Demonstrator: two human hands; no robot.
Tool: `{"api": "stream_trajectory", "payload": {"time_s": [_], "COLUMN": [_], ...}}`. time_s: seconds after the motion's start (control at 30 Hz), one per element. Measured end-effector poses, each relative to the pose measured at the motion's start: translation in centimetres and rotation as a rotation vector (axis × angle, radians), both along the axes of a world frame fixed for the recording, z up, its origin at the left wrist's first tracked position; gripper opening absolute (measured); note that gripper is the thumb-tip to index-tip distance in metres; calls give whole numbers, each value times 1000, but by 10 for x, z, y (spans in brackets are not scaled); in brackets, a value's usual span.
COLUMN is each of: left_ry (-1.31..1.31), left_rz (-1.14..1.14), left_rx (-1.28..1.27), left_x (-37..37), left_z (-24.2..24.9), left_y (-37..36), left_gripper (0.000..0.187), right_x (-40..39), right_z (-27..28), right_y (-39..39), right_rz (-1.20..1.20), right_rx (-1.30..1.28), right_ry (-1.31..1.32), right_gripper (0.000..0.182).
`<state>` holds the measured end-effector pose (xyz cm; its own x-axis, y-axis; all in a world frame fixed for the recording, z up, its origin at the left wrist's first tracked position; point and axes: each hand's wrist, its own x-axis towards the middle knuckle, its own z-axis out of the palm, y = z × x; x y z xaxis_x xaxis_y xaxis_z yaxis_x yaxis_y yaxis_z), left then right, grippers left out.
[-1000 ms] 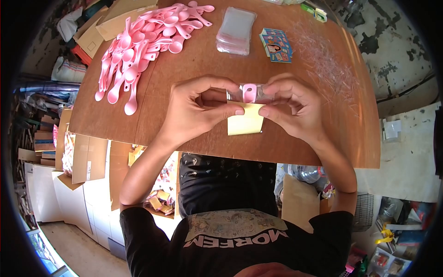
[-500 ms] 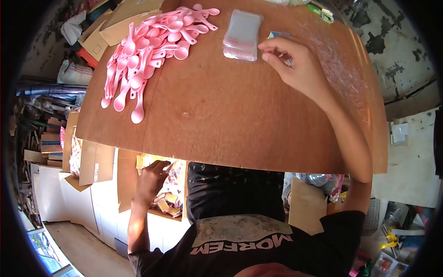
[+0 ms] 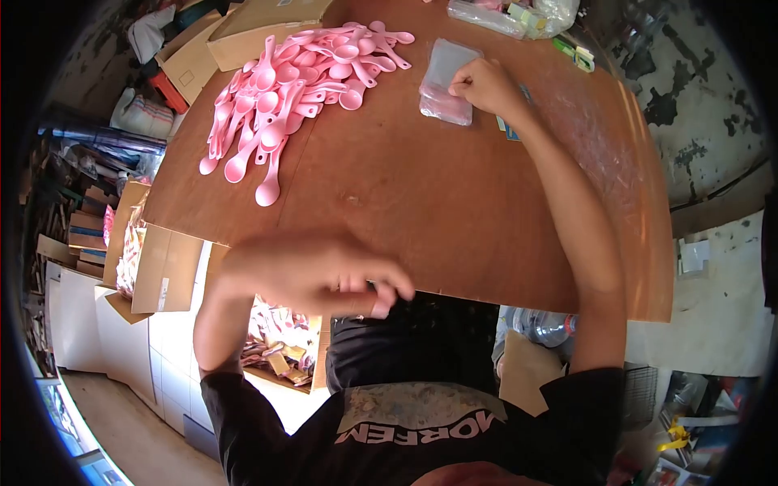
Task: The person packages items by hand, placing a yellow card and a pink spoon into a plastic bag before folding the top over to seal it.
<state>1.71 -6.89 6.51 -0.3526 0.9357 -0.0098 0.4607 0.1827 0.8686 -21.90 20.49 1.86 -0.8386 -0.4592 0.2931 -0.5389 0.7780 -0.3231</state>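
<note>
My left hand [image 3: 324, 275], blurred by motion, hangs over the table's front edge with bent fingers and a gap to the thumb; nothing shows in it. The fingers of my right hand [image 3: 488, 86] are pinched together over the right side of a stack of clear plastic bags [image 3: 450, 61]; what lies between the fingertips is too small to make out. A blue-edged packet [image 3: 512, 132] shows partly beneath my right forearm. At the back left of the wooden table [image 3: 381, 194] lies a heap of pink spoons [image 3: 285, 74].
A cardboard box [image 3: 263, 36] stands behind the spoons. Plastic packs [image 3: 486, 18] and a green cutter [image 3: 574, 53] lie at the back right. Clear wrap [image 3: 587, 142] spreads along the right side. Below the front edge, an open box holds small packets [image 3: 284, 352].
My left hand has risen from the box of packets and moved right to the table's front edge. My right hand has shifted onto the bag stack, its fingers closing. The view has shifted slightly.
</note>
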Motion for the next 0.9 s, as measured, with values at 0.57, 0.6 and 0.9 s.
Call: {"api": "stream_trajectory", "payload": {"time_s": [0.57, 0.6, 0.9], "left_ry": [598, 598, 666], "left_rz": [748, 747, 700], "left_rx": [150, 150, 12], "left_x": [-193, -197, -207], "left_z": [-39, -44, -70], "left_y": [47, 50, 76], "left_gripper": [22, 22, 42], "right_x": [5, 4, -10], "right_z": [3, 2, 1], "right_y": [-3, -2, 8], "right_rz": [33, 42, 62], "right_rx": [5, -15, -82], "right_ry": [-83, -86, -174], "right_gripper": [17, 17, 18]}}
